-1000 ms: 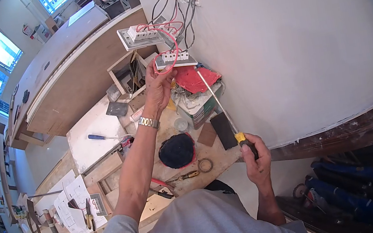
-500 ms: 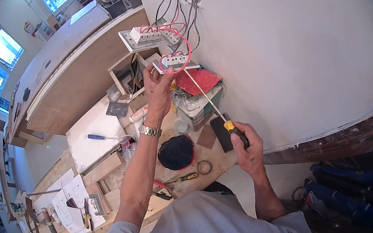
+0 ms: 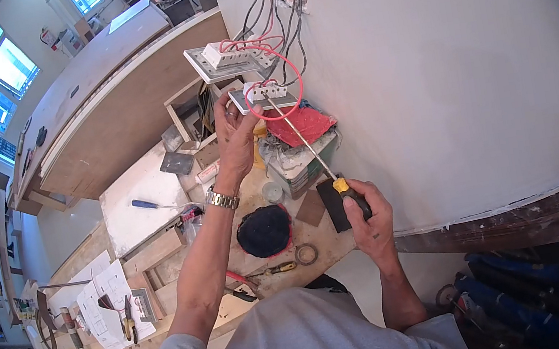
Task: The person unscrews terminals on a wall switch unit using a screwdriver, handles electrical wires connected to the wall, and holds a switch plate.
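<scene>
In our left hand (image 3: 236,136) we pinch a white rectangular faceplate (image 3: 240,101) by its left end, holding it raised above the wooden worktop (image 3: 330,245). Our right hand (image 3: 372,222) is wrapped around the handle of a yellow-and-black screwdriver (image 3: 341,186), whose long metal shaft slants up to the white terminal block (image 3: 270,92) on the faceplate. We see a thin red looped wire (image 3: 301,77) crossing in front of it, and a second white rectangular plate (image 3: 197,65) hanging just above, among red and black wires.
</scene>
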{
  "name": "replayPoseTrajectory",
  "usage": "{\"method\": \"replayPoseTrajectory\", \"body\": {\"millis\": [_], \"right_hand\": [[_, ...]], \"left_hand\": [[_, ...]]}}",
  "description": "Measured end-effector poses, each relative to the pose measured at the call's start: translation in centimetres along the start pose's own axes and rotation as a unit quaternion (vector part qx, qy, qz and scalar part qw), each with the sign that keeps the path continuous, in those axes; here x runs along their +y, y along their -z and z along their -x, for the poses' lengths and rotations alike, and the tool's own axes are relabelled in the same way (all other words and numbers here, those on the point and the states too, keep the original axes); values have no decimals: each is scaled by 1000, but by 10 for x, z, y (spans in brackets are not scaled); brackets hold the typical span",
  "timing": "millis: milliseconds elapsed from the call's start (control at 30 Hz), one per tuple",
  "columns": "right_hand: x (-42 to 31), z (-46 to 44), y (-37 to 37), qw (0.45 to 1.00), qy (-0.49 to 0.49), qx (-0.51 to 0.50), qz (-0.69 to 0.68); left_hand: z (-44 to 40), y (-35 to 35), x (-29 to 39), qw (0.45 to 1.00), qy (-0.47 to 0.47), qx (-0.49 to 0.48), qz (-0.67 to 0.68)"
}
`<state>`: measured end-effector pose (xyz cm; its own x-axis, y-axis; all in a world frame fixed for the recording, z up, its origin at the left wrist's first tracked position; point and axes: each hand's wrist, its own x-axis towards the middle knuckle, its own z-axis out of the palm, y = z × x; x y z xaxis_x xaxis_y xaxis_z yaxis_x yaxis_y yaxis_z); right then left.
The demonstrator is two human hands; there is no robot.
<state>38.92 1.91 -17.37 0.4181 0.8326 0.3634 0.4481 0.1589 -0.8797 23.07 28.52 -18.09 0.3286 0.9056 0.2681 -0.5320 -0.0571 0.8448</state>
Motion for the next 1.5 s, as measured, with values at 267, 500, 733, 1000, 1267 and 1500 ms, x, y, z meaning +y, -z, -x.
{"method": "replayPoseTrajectory", "body": {"millis": [267, 500, 733, 1000, 1267, 1500], "right_hand": [[-1, 0, 1, 1000, -24, -3, -15], [-27, -19, 28, 953, -213, -74, -200], [-45, -45, 50, 926, -247, -120, -260], [-61, -59, 48, 995, 6, -87, 42], [-68, -54, 44, 994, -61, -86, 23], [-77, -55, 50, 993, -66, -79, 61]], "left_hand": [[2, -3, 2, 998, -48, -15, -36], [4, -4, 11, 992, -92, -34, -74], [1, -1, 16, 994, -85, -39, -53], [-2, 2, 12, 992, -97, -42, -67], [-2, 0, 12, 994, -87, -30, -54], [2, 0, 17, 990, -87, -36, -102]]}}
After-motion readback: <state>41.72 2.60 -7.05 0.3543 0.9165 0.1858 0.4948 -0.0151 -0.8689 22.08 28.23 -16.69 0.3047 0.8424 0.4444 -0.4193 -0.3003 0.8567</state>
